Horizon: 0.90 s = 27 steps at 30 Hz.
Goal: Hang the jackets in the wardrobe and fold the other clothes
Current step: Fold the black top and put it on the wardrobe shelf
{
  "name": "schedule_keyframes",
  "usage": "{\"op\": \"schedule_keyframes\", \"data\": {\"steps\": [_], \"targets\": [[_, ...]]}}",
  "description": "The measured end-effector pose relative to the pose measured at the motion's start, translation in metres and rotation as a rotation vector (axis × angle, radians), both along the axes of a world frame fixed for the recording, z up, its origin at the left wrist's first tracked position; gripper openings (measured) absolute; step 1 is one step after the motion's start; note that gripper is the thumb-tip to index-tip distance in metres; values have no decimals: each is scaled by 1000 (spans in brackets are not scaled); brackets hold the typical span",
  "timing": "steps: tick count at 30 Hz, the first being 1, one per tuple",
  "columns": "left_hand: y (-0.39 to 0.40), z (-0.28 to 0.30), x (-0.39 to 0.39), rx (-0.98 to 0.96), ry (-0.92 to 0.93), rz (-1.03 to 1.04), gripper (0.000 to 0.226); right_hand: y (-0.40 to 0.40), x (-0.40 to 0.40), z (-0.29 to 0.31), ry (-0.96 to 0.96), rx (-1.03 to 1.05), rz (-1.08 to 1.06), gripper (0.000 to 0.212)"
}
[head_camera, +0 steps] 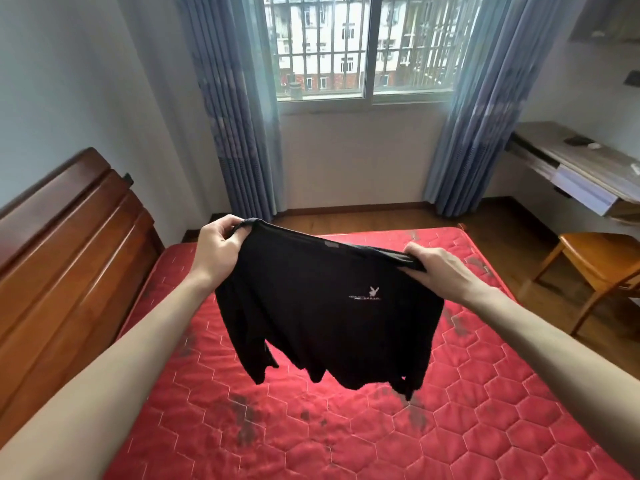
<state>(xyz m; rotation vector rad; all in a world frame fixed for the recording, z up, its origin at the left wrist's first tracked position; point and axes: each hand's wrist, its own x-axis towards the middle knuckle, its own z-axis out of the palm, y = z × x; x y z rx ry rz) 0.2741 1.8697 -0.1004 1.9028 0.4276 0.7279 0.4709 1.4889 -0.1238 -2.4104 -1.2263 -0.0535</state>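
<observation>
A black long-sleeved shirt (325,313) with a small white rabbit logo on the chest hangs in the air above the red mattress (311,431). My left hand (218,247) grips its left shoulder, and my right hand (440,270) grips its right shoulder. The shirt is stretched between both hands, its front facing me, with the hem and sleeves dangling loose a little above the mattress.
A wooden headboard (65,251) stands along the left. Wooden floor lies beyond the bed, under a barred window (363,46) with blue curtains (239,109). At the right are a wall desk (581,164) and a wooden chair (599,268).
</observation>
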Motion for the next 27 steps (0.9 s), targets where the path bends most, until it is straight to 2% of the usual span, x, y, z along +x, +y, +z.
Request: {"op": "schedule_keyframes", "data": {"steps": [3, 7, 10, 14, 18, 20, 25, 27], "targets": [[12, -1, 16, 19, 11, -7, 17, 3, 29, 10, -90, 23, -63, 15], [31, 6, 46, 64, 10, 8, 24, 20, 77, 33, -131, -68, -167, 19], [43, 13, 64, 78, -9, 34, 30, 34, 101, 45, -119, 7, -245, 20], [40, 4, 69, -12, -4, 11, 27, 43, 104, 31, 67, 316, -332, 19], [23, -25, 49, -65, 139, -77, 22, 27, 82, -7, 387, 501, -373, 31], [14, -37, 31, -91, 221, -134, 18, 9, 65, -27, 444, 437, -388, 31], [2, -59, -15, -63, 431, -243, 24, -44, 24, -63, 379, 181, -303, 31], [4, -60, -31, -49, 572, -304, 28, -63, 12, -63, 373, 105, -261, 27]]}}
